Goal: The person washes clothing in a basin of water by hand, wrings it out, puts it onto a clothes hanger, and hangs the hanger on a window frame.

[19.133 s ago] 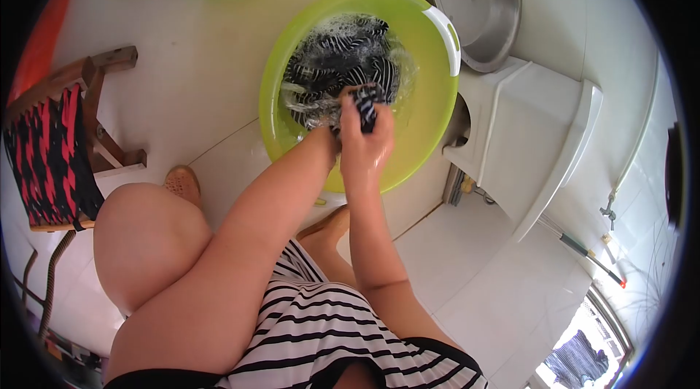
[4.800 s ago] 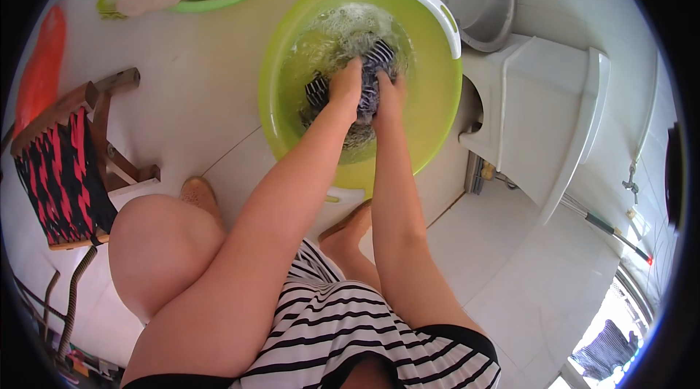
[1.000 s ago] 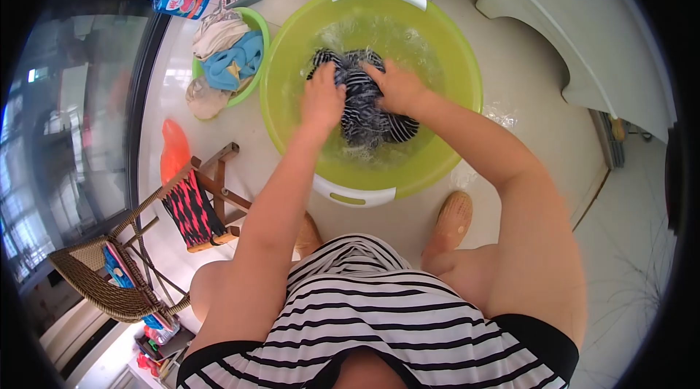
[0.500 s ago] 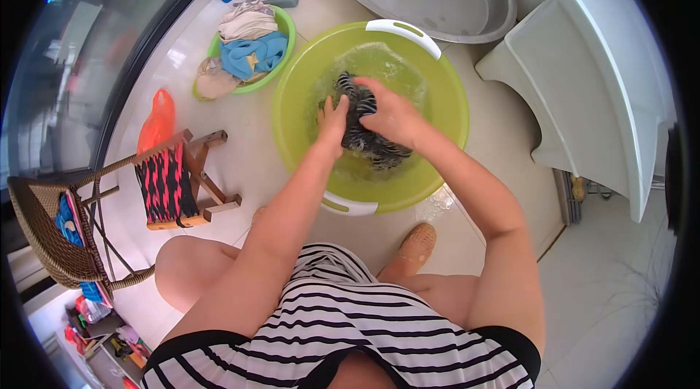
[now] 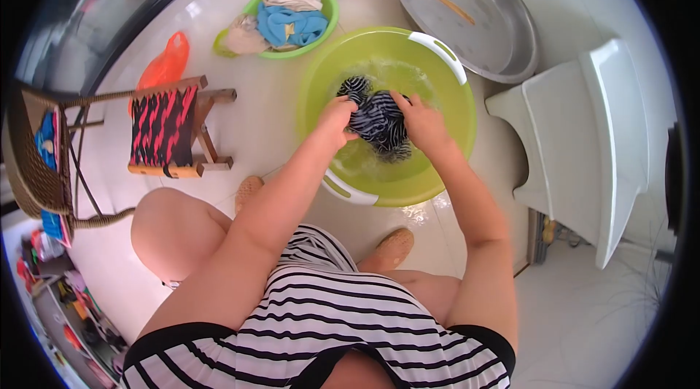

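Observation:
A dark garment with white stripes (image 5: 375, 118) is bunched up in the water of a lime-green basin (image 5: 430, 188) with white handles. My left hand (image 5: 338, 118) grips its left side, with the fingers curled over the wet cloth. On the right side, my right hand (image 5: 424, 123) holds the same garment, fingertips pressed into it. Part of the fabric hangs below the hands toward the water. What kind of garment it is cannot be made out.
A small green basin (image 5: 332, 18) of clothes stands behind left. Behind right is a metal basin (image 5: 529, 32) with a wooden stick (image 5: 445, 2). A folding stool (image 5: 164, 130) and an orange plastic bag (image 5: 166, 64) are left. A white plastic piece (image 5: 569, 126) stands right.
The view has turned and shifted. My hands have moved apart, and the garment between them is more spread out, with its stripes showing more clearly.

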`<state>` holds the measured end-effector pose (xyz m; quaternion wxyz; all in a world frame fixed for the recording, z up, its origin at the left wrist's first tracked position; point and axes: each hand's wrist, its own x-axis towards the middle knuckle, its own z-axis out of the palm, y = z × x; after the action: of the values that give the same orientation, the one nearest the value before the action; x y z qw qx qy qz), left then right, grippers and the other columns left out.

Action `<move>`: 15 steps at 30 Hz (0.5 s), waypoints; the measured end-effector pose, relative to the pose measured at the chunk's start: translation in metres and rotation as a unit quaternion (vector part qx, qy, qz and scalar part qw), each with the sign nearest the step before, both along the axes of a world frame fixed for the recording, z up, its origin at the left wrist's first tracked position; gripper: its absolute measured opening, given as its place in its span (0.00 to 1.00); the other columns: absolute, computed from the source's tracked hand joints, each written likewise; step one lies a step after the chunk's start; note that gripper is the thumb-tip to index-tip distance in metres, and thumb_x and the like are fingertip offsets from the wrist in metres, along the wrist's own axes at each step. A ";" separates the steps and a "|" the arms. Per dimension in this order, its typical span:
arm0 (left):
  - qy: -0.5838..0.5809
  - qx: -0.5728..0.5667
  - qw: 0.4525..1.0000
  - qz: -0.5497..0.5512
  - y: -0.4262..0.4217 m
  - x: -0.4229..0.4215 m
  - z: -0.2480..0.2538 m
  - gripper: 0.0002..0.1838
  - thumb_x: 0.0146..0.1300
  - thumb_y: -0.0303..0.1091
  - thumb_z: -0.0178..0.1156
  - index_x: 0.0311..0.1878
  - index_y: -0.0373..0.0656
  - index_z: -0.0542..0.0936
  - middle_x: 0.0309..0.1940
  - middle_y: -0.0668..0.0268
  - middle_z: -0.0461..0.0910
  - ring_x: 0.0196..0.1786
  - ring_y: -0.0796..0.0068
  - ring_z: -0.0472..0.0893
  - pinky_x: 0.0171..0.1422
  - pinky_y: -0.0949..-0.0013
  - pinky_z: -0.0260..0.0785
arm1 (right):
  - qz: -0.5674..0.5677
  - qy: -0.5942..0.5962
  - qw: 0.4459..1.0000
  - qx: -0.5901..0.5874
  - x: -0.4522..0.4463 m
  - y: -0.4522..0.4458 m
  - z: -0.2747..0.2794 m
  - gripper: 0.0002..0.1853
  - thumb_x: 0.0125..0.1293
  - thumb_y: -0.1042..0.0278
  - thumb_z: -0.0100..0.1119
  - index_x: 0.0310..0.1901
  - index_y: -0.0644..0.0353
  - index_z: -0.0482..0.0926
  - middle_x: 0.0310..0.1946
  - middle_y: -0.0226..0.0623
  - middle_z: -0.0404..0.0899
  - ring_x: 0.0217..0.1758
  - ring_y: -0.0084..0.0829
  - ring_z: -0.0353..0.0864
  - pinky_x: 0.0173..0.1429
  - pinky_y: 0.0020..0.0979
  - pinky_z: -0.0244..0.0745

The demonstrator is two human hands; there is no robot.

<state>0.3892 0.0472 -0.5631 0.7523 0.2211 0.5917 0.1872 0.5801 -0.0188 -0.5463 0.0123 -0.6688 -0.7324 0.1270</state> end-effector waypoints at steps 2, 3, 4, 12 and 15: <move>0.025 0.009 1.000 0.015 0.000 -0.005 -0.016 0.27 0.66 0.40 0.57 0.68 0.55 0.66 0.54 0.64 0.76 0.50 0.64 0.79 0.61 0.43 0.68 | 0.004 -0.045 0.999 -0.031 0.000 0.001 0.002 0.31 0.56 0.79 0.53 0.64 0.46 0.70 0.45 0.41 0.76 0.50 0.46 0.79 0.47 0.44 0.79; 0.042 0.056 0.997 0.010 0.001 -0.007 -0.014 0.27 0.66 0.46 0.58 0.67 0.52 0.67 0.52 0.63 0.77 0.48 0.64 0.79 0.60 0.47 0.69 | 0.017 -0.006 1.000 0.022 -0.002 0.003 0.007 0.29 0.55 0.81 0.53 0.60 0.47 0.74 0.45 0.40 0.76 0.50 0.46 0.78 0.48 0.43 0.79; 0.061 0.101 0.993 0.006 0.002 -0.011 -0.014 0.29 0.66 0.52 0.58 0.66 0.48 0.69 0.51 0.62 0.77 0.47 0.63 0.79 0.59 0.50 0.70 | 0.030 0.034 0.996 0.073 -0.004 0.005 0.012 0.28 0.54 0.83 0.53 0.57 0.48 0.78 0.45 0.40 0.76 0.51 0.46 0.77 0.49 0.42 0.78; -0.312 -0.160 0.912 -0.211 0.006 -0.030 -0.017 0.61 0.52 0.81 0.50 0.64 0.24 0.67 0.59 0.40 0.73 0.64 0.49 0.75 0.65 0.48 0.69 | 0.180 0.031 0.955 0.232 -0.035 0.016 0.187 0.17 0.43 0.83 0.60 0.37 0.56 0.85 0.49 0.36 0.78 0.53 0.42 0.73 0.54 0.38 0.75; -0.393 -0.291 0.871 -0.044 -0.008 -0.012 -0.008 0.66 0.48 0.82 0.52 0.71 0.26 0.59 0.64 0.38 0.68 0.68 0.48 0.71 0.71 0.47 0.62 | 0.218 -0.027 0.945 0.243 -0.049 0.007 0.213 0.15 0.40 0.78 0.64 0.35 0.57 0.85 0.50 0.34 0.78 0.53 0.42 0.73 0.54 0.38 0.75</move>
<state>0.3767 0.0391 -0.5714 0.9606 -0.0739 0.2641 0.0447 0.5313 -0.0117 -0.3335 0.1265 -0.4726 -0.8691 -0.0729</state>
